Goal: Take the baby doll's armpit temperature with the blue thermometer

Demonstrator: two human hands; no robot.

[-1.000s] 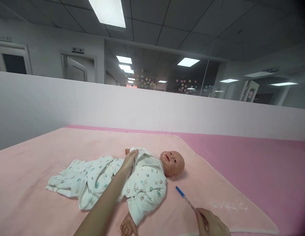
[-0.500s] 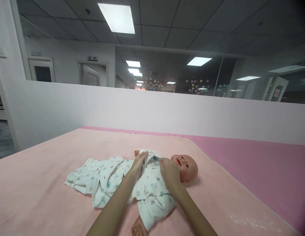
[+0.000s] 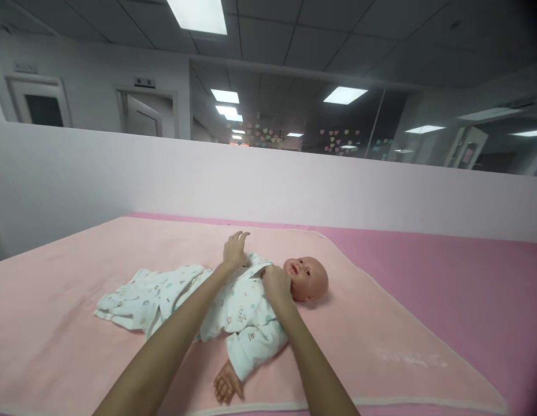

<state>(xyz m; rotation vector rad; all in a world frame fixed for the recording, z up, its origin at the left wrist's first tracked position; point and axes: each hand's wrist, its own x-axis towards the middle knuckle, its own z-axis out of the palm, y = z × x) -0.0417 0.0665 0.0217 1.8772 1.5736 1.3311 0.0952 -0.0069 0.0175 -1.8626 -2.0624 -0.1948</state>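
Note:
A baby doll lies on its back, head to the right, dressed in a white patterned baby top. My right hand is closed on the top's neckline edge, close to the doll's chin. Raised over the doll's far side, my left hand has its fingers apart and holds nothing that I can see. Matching white patterned pants stretch out to the left. One doll hand pokes out of the near sleeve; the far one is hidden behind my left hand.
A peach blanket lies beneath the doll, over a pink mat. Beyond rises a white low wall with a glass window above it, dotted with heart-shaped stickers.
My left hand has let go of the top's edge and moved up and away, fingers spreading. My right hand stays at the neckline. The view has shifted right and downward.

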